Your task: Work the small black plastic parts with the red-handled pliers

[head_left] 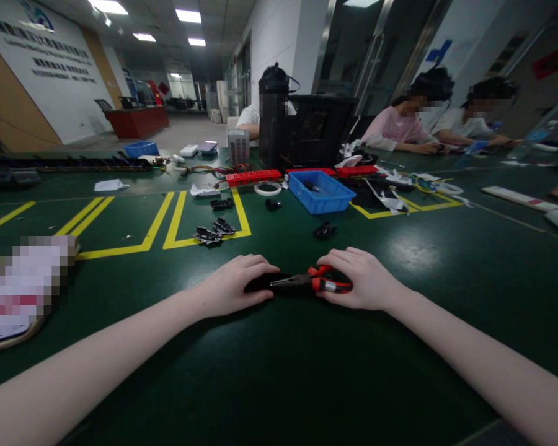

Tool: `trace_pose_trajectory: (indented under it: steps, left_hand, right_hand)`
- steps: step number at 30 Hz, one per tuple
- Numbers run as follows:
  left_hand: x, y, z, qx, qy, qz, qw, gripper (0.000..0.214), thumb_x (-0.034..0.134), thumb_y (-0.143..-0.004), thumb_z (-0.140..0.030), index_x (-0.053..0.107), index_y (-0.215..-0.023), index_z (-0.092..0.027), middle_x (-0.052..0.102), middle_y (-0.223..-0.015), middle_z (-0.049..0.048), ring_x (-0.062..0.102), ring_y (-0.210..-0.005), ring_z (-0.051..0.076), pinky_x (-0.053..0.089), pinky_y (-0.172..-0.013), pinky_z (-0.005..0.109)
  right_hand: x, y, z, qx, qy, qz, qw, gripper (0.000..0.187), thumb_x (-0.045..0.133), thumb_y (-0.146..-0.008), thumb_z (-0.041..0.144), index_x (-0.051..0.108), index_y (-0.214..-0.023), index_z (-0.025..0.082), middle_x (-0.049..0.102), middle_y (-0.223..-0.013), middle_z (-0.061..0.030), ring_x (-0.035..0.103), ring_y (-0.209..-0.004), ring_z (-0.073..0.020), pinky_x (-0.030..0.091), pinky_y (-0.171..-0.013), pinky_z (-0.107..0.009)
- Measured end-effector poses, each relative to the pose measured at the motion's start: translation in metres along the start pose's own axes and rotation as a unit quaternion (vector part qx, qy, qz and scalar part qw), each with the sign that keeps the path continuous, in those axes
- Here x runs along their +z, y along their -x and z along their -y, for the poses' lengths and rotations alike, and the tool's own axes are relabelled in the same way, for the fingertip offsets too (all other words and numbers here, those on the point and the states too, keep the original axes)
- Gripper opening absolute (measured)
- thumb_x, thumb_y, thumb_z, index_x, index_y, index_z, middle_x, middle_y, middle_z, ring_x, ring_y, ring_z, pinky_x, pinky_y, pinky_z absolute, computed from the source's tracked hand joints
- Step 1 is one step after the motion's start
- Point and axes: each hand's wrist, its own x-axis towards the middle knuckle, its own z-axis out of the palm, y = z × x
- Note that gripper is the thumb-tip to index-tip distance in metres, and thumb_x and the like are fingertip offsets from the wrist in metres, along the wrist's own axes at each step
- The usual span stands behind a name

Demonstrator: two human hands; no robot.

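My right hand (pixel 360 279) is closed round the red-and-black handles of a pair of needle-nose pliers (pixel 307 282), whose jaws point left. My left hand (pixel 235 286) is curled over a small black part (pixel 260 284) lying on the green table (pixel 288 371), and the plier tips reach that part. Both forearms rest low over the table's near side.
A blue bin (pixel 323 192) sits beyond my hands, with small black parts (pixel 324 231), (pixel 214 230) and a tape roll (pixel 268 188) near yellow floor-style markings. A black computer case (pixel 304 130) stands further back. Three other people sit at the far side. A blurred paper lies at left (pixel 23 285).
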Motion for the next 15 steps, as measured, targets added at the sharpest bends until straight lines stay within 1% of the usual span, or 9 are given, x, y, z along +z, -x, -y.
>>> trace_pose_trajectory:
  steps: [5, 15]
  left_hand:
    - [-0.0004, -0.0007, -0.0005, 0.014, -0.012, 0.007, 1.0, 0.035, 0.059, -0.095, -0.023, 0.054, -0.129, -0.018, 0.062, -0.12, 0.0095, 0.06, -0.106, 0.023, 0.051, -0.092, 0.04]
    - [0.0031, -0.0008, 0.0056, 0.03, -0.035, 0.01, 0.999, 0.033, 0.06, -0.095, -0.026, 0.057, -0.127, -0.019, 0.063, -0.119, 0.0092, 0.06, -0.107, 0.024, 0.049, -0.091, 0.04]
  right_hand:
    - [-0.0045, -0.0023, 0.0016, 0.022, -0.043, 0.046, 0.998, 0.035, 0.066, -0.08, 0.046, 0.061, -0.102, 0.019, 0.069, -0.089, -0.0053, 0.063, -0.071, -0.0179, 0.044, -0.067, -0.031]
    - [-0.0075, -0.0023, 0.0003, 0.037, -0.049, 0.078, 0.995, 0.037, 0.065, -0.081, 0.048, 0.062, -0.104, 0.02, 0.068, -0.091, -0.0054, 0.063, -0.073, -0.0196, 0.045, -0.069, -0.033]
